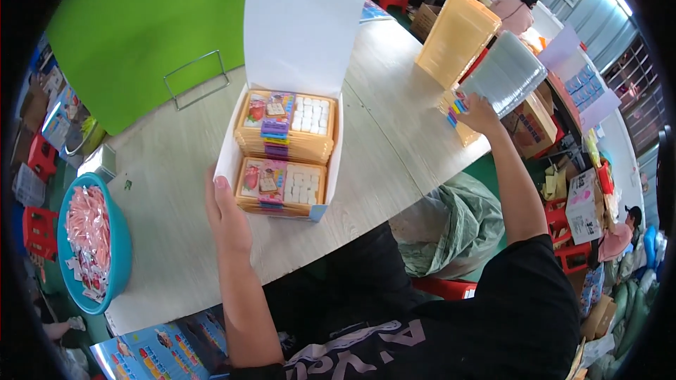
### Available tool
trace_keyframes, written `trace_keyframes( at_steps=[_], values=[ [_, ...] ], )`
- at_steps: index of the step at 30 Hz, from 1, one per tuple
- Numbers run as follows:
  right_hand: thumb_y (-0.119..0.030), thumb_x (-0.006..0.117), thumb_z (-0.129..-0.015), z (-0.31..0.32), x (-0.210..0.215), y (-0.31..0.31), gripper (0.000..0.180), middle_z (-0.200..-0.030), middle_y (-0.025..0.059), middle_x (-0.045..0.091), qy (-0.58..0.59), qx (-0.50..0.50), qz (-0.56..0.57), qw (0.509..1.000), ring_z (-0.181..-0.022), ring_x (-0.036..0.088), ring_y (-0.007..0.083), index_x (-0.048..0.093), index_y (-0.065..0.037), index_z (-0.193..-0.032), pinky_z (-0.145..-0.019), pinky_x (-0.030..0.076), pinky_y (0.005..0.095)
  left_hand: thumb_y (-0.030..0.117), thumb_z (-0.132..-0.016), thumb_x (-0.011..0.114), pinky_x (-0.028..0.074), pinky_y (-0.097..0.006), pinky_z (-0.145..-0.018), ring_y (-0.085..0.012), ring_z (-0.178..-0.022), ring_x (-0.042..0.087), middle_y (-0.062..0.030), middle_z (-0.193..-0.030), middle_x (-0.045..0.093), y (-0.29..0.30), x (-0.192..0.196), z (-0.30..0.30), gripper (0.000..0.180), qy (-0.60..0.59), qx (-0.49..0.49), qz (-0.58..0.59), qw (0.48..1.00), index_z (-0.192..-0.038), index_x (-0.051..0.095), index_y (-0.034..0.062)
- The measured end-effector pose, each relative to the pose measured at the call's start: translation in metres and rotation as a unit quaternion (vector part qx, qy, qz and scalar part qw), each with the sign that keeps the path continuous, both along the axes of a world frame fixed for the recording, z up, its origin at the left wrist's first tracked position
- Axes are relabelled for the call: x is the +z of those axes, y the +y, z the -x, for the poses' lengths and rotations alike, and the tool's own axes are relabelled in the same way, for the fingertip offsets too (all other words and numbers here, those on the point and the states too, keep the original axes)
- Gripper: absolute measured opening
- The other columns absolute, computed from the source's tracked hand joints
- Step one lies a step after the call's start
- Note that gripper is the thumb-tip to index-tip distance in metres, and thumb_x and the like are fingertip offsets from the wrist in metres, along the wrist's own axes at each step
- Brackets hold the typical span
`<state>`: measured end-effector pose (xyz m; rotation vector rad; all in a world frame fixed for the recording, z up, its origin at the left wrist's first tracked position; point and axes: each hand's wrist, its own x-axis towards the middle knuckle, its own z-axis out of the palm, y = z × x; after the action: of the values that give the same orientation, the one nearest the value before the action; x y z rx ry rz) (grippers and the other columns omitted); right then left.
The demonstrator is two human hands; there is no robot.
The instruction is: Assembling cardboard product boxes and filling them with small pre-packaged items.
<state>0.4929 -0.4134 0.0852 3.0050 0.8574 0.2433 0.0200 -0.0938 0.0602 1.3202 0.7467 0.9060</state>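
Note:
An open white cardboard box [227, 155] stands on the pale wooden table [162, 190], its lid [303, 21] raised. Inside lie two stacks of orange toy cards [285, 127] with small white tiles and coloured pieces. My left hand [227, 214] rests flat against the box's left front corner, holding nothing. My right hand [475, 111] reaches out to the table's right edge and grips a stack of the same orange cards [458, 116] beneath a clear plastic bundle [505, 74].
A teal bowl [121, 253] full of small pink-and-white packets sits at the left. An orange plastic bin [454, 39] stands at the far right of the table. A green board [141, 21] leans behind. Cartons, red stools and other people are around.

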Motion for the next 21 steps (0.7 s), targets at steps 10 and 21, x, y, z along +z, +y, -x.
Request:
trace_keyframes(
  at_steps=[10,21],
  values=[
    [-0.047,0.079,-0.075,0.012,-0.008,0.01,0.095,-0.136,0.029,0.054,0.059,-0.094,0.076,0.991,-0.127,0.053,0.0422,0.04,0.001,-0.146,-0.107,0.044,0.0441,0.036,-0.108,0.033,0.039,-0.032,-0.104,-0.0208,-0.117,0.054,-0.0147,-0.125,0.059,0.004,-0.007,0.005,0.05,-0.021,-0.037,-0.029,0.999,-0.134,0.049,-0.0036],
    [-0.049,0.086,-0.065,0.002,-0.005,-0.01,0.118,-0.145,0.0282,0.049,0.15,-0.076,-0.019,0.986,-0.134,0.05,0.0389,0.025,0.003,-0.152,-0.111,0.04,0.0392,0.037,-0.109,0.035,0.039,-0.033,-0.105,-0.0212,-0.118,0.054,-0.015,-0.127,0.059,0.004,-0.006,0.001,0.051,-0.037,-0.047,-0.023,0.998,-0.135,0.05,-0.0038]
  ],
)
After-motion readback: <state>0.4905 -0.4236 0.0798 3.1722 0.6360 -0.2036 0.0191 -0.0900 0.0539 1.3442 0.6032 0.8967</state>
